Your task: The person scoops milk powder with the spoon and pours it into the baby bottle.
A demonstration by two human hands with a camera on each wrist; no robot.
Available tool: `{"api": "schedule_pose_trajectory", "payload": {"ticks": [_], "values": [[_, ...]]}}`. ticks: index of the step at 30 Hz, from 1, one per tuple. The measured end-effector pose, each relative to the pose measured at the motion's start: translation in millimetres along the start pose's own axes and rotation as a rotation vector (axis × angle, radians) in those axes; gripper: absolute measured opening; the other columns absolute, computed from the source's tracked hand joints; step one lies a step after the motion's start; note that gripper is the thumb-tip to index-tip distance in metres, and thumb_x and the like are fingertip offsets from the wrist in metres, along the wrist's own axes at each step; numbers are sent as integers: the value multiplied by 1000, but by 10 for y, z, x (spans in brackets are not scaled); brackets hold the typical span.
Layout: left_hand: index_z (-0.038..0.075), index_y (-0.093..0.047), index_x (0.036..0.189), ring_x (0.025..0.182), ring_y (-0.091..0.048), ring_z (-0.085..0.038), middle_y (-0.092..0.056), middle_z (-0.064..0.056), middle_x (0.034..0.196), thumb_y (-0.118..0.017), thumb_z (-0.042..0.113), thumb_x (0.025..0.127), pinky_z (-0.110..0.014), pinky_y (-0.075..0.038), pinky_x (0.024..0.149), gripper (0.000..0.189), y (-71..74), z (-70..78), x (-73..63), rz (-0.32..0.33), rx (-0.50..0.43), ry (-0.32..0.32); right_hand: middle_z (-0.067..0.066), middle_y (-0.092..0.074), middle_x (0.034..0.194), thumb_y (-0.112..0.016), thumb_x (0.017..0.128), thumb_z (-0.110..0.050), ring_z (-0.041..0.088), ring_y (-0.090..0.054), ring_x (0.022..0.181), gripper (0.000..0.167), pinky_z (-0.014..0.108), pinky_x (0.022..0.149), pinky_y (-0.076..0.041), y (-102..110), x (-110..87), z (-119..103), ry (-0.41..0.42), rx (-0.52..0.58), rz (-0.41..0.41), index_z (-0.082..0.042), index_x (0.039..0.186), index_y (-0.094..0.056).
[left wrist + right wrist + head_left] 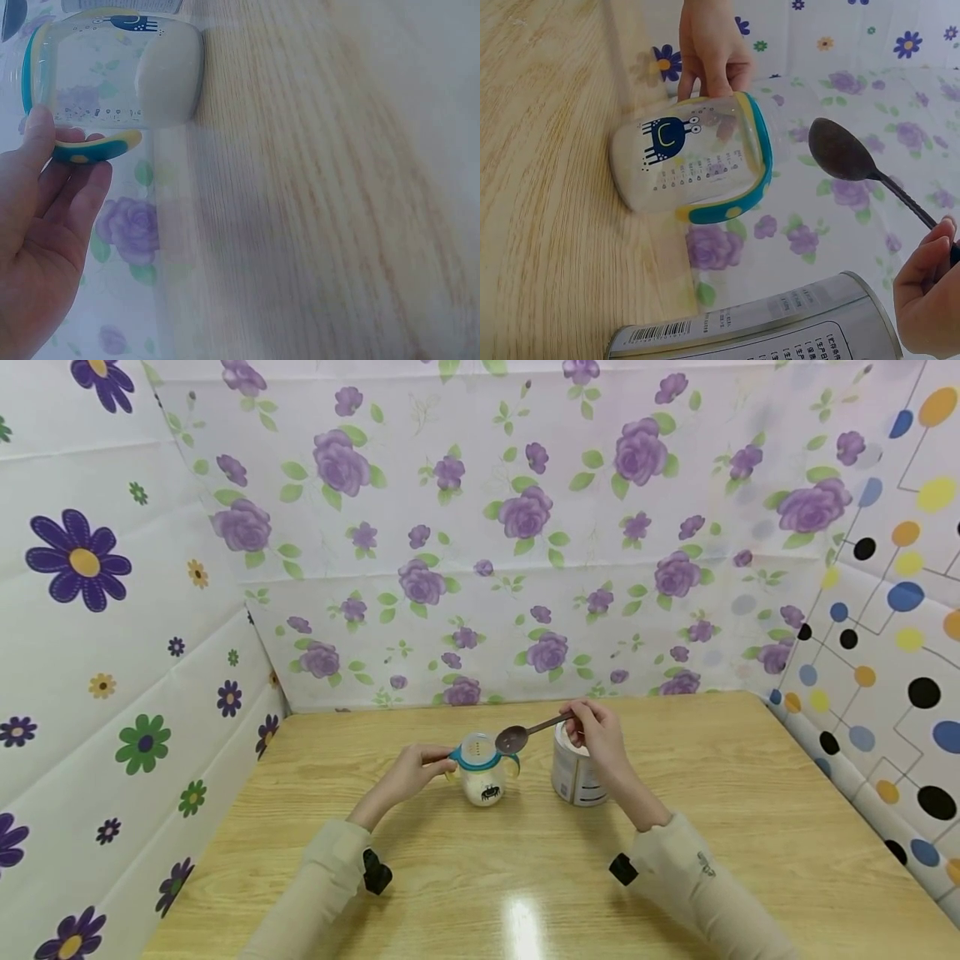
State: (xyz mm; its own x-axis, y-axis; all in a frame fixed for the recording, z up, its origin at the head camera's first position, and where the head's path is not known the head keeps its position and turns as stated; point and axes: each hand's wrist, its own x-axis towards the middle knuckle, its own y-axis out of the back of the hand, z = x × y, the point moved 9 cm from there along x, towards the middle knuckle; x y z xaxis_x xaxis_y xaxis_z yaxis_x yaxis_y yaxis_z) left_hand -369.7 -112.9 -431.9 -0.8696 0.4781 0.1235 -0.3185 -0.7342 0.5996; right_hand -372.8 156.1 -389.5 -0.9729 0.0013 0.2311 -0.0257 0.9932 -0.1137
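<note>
A clear baby bottle (480,783) with a teal collar and two handles stands upright on the wooden table. White contents (169,75) fill its lower part. My left hand (412,770) grips the left handle (90,148) between thumb and fingers. At the other side my right hand (598,739) holds a dark brown spoon (513,740) by the end of its handle. The spoon's bowl hangs above the right rim of the bottle's mouth, apart from it in the right wrist view. Below my right hand stands a white can (573,778), its top partly hidden.
The wooden table (480,877) extends around the bottle and can. Behind it hangs a cloth with purple roses (525,514). More patterned cloth closes off the left side (82,693) and the right side (892,635).
</note>
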Motion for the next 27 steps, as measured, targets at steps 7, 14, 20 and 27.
{"api": "schedule_pose_trajectory", "payload": {"ticks": [7,14,20,27], "values": [[-1,-63,126,103,-68,-32,-68,-21,117,-59,11,96,-40,-58,87,33,-33,-281,88,18,-11,-12,-5,-52,61,-40,104,-13,3,-45,52,32,13,46,-37,40,11,-25,1,41,26,11,93,-57],[5,-65,126,102,-69,-25,-70,-15,115,-62,19,95,-33,-58,87,34,-19,-297,87,11,-14,-8,-5,-52,60,-41,104,-14,3,-45,51,30,14,46,-36,61,7,-29,5,34,40,3,87,-59],[6,-66,125,103,-69,-26,-71,-14,115,-61,16,95,-32,-58,88,32,-17,-254,70,4,-11,5,-5,-51,60,-41,104,-15,4,-44,51,31,14,46,-36,81,5,-36,-1,21,50,7,90,-58],[6,-66,125,103,-69,-26,-70,-14,115,-61,19,95,-33,-58,88,33,-15,-290,80,6,-5,-1,-5,-51,60,-42,103,-16,4,-44,51,29,14,46,-36,132,8,-40,-16,4,67,1,87,-59]]}}
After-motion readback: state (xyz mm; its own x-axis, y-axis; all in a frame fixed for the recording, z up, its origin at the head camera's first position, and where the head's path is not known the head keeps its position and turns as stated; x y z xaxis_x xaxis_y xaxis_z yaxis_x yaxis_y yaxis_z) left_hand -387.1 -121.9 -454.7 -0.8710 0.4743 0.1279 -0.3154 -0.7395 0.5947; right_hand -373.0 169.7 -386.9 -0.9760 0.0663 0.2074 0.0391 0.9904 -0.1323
